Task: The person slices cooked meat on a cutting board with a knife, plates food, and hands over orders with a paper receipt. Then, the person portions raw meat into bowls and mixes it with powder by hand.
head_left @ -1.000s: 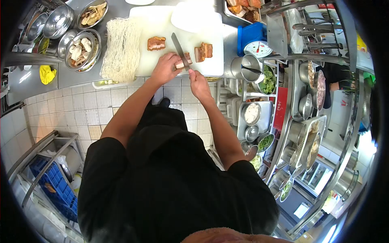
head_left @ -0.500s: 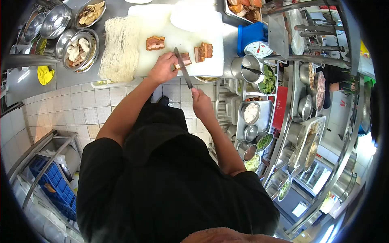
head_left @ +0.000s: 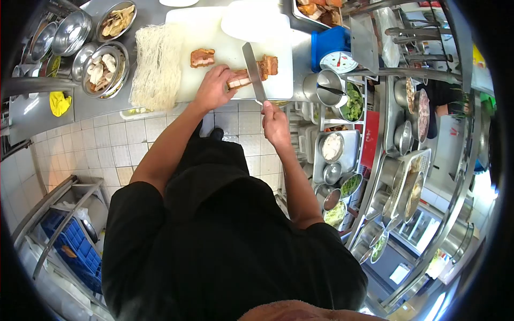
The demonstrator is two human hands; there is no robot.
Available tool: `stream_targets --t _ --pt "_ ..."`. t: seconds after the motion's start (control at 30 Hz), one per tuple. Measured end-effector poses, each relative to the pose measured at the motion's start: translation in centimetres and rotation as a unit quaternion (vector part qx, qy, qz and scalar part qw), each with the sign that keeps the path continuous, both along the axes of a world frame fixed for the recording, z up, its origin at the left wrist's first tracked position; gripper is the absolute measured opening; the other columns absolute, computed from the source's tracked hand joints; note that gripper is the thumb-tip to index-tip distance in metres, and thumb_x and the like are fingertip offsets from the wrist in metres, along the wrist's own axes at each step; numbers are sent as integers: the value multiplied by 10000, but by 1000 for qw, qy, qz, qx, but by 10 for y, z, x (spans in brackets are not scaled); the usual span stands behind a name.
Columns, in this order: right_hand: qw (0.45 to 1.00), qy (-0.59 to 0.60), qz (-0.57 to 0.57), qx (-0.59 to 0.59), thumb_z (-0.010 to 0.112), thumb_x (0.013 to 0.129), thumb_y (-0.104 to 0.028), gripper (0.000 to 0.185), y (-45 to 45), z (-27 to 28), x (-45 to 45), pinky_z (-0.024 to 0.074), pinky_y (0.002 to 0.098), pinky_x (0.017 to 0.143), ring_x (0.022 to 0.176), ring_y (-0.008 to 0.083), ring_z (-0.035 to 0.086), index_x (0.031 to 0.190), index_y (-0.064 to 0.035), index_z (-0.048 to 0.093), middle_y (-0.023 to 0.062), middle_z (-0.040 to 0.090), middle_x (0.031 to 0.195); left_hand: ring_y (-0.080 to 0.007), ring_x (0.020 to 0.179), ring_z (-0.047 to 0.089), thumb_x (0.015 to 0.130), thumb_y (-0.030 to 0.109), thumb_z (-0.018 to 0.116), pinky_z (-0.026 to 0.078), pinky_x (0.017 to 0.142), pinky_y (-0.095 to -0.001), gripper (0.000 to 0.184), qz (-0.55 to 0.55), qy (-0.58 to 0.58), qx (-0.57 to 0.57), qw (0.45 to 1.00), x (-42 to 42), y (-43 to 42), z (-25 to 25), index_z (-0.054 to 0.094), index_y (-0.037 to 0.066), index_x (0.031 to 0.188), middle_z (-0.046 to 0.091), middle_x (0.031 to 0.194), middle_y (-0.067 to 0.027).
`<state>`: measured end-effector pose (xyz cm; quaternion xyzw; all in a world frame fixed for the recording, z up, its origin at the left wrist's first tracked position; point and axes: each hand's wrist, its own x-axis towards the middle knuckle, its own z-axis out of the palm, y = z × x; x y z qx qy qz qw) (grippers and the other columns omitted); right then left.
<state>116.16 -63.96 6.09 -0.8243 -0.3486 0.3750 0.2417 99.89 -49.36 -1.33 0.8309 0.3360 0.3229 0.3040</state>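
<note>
My right hand (head_left: 276,124) is wrapped round the handle of a broad-bladed kitchen knife (head_left: 253,69). Its blade slants up and away across the white cutting board (head_left: 187,88), at the right end of a piece of roast pork belly (head_left: 239,79). On that piece's left end, my left hand (head_left: 215,88) grips with bent fingers; the fingertips are partly hidden. Another chunk of pork belly (head_left: 202,58) lies to the left, beyond my left hand. More cut pork (head_left: 270,65) sits just right of the blade, partly covered by it.
Pale noodles (head_left: 156,67) lie over the board's left side. Metal bowls of food (head_left: 101,72) stand further left. A blue scale (head_left: 333,48), a steel pot (head_left: 321,88) and a tray of meat (head_left: 318,12) are at the right. A white round thing (head_left: 251,21) lies on the far board.
The knife has moved right, from over the middle of the pork piece to its right end, with my right hand following. My left hand stays on the pork.
</note>
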Motion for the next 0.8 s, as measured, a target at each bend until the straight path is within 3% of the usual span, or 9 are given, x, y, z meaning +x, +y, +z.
stream_targets --t 0.17,0.37,0.57,0.67,0.8 --pt "997 -61 43 -24 396 989 -434 513 -6 6 3 444 512 814 950 484 571 971 34 605 292 628 937 -309 1106 489 689 152 739 378 954 -427 373 -29 11 12 999 16 -1 5 604 87 1031 529 1120 -112" --pt "996 -52 66 -37 378 993 -424 482 -19 10 3 437 545 817 938 503 556 1004 6 595 319 609 916 -294 1042 525 679 135 730 400 872 -415 295 -17 41 41 998 26 4 -6 602 95 941 568 1048 -84" --pt "986 -122 117 5 354 997 -414 475 31 -43 0 435 571 786 883 515 567 973 6 576 330 604 890 -260 1017 541 656 127 696 392 847 -407 251 -1 34 19 999 31 0 -13 620 119 895 586 1003 -41" --pt "987 -119 104 43 368 996 -413 483 29 -52 2 431 569 784 876 532 555 963 15 588 335 602 868 -300 1071 517 664 145 723 380 889 -419 329 -5 57 22 998 27 1 -16 590 81 958 570 1071 -93" --pt "992 -68 37 100 387 995 -422 505 11 -32 7 458 476 660 677 379 602 907 30 596 222 585 668 -304 1110 489 697 200 729 367 920 -434 386 -1 31 36 999 32 -4 -9 579 81 1032 551 1106 -114"
